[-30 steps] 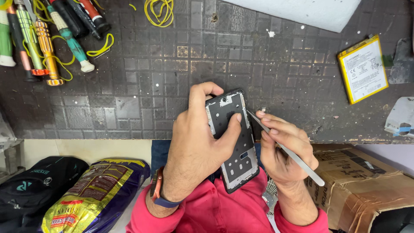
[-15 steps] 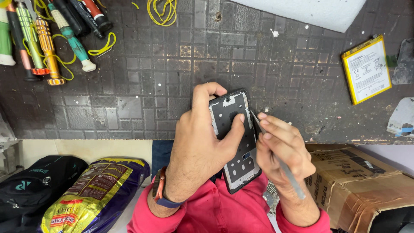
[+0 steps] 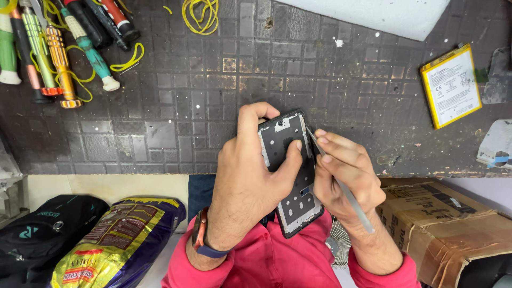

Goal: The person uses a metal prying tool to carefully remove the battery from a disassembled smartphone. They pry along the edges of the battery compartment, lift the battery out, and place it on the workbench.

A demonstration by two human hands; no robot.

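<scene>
The left hand (image 3: 248, 181) grips the opened phone frame (image 3: 290, 173) above the desk (image 3: 176, 106) edge, fingers wrapped behind and thumb pressed on its inner face, which steadies it against prying; the right hand (image 3: 344, 170) pinches a thin metal tool (image 3: 349, 200) like a pen, tip set at the frame's right edge. A battery (image 3: 450, 85) and screwdrivers (image 3: 58, 48) lie well apart on the desk.

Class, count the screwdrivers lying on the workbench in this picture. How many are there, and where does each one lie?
7, all at the top left: green, dark red, green-yellow, orange, teal, black and red-black. The frame edge may hide more.
</scene>
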